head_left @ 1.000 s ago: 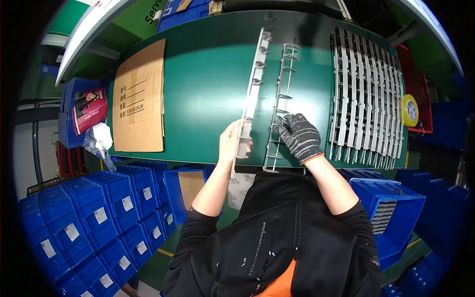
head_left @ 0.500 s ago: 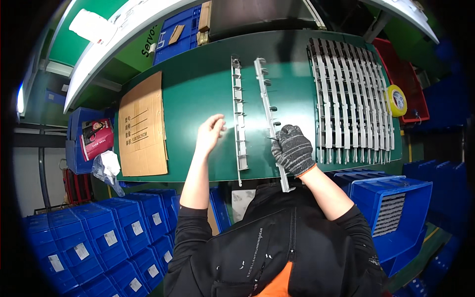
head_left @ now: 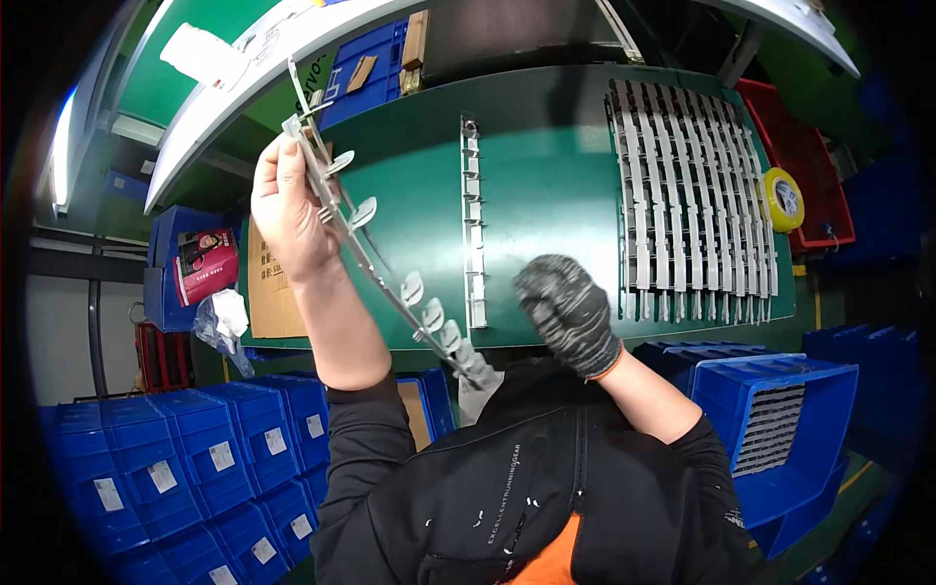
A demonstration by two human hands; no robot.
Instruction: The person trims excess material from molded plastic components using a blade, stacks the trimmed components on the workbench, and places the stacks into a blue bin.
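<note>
A long, narrow grey strip with rounded tabs (head_left: 363, 255) is gripped near its upper end by my bare left hand (head_left: 292, 200). The strip slants over the left part of the table, its lower end by my jacket, blurred. My right hand (head_left: 568, 314), in a dark grey knitted glove, is above the table near its front edge; motion smears its fingers. Between my hands a second grey strip (head_left: 475, 234) lies upright in view on the green table (head_left: 556, 175). Several similar strips (head_left: 692, 205) lie side by side on the right.
A cardboard sheet (head_left: 273, 302) lies on the left, partly behind my arm. A roll of yellow tape (head_left: 783, 200) and a red bin (head_left: 824, 195) border the right side. Blue crates (head_left: 239, 444) stand lower left; another open blue crate (head_left: 809, 419) is lower right.
The tabbed strip has passed from my right hand to my left, which has lifted it up and leftward. My right hand has let go and stays near the table's front.
</note>
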